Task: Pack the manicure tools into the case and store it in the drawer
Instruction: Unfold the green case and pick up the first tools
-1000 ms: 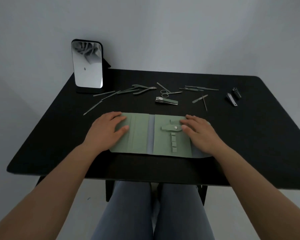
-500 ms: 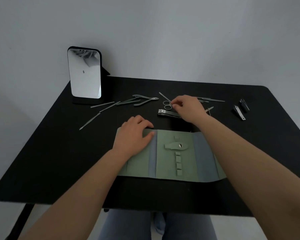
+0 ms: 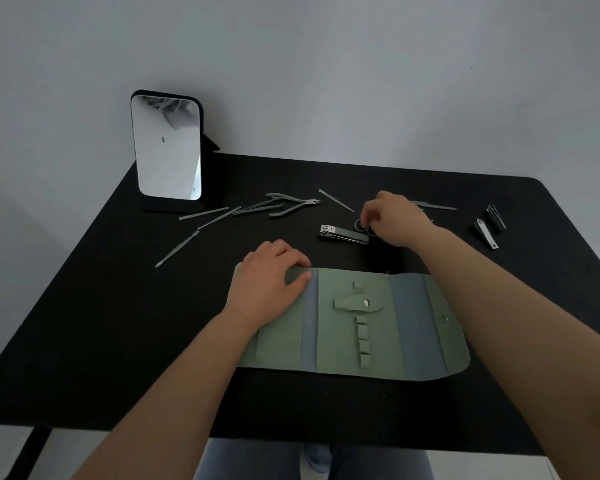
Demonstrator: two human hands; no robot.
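A green fold-out case (image 3: 357, 327) lies open and flat near the front of the black table (image 3: 101, 323). My left hand (image 3: 267, 275) rests palm down on the case's left panel. Behind the case, my right hand (image 3: 394, 218) pinches the ring handles of small scissors (image 3: 362, 226). A large nail clipper (image 3: 343, 233) lies just left of that hand. Cuticle nippers (image 3: 291, 204), slim files and pushers (image 3: 208, 216) are scattered to the left. Two smaller clippers (image 3: 487, 226) lie at the right.
A standing mirror (image 3: 168, 148) is at the table's back left corner. A thin tool (image 3: 336, 200) lies behind the large clipper, and more slim tools (image 3: 433, 205) lie behind my right hand. A grey wall is behind the table. My knees show under the front edge.
My right hand left the case's right side and reached back to the scissors, closing its fingers on the rings. My left hand shifted slightly inward on the left panel. The case's right flap now lies uncovered.
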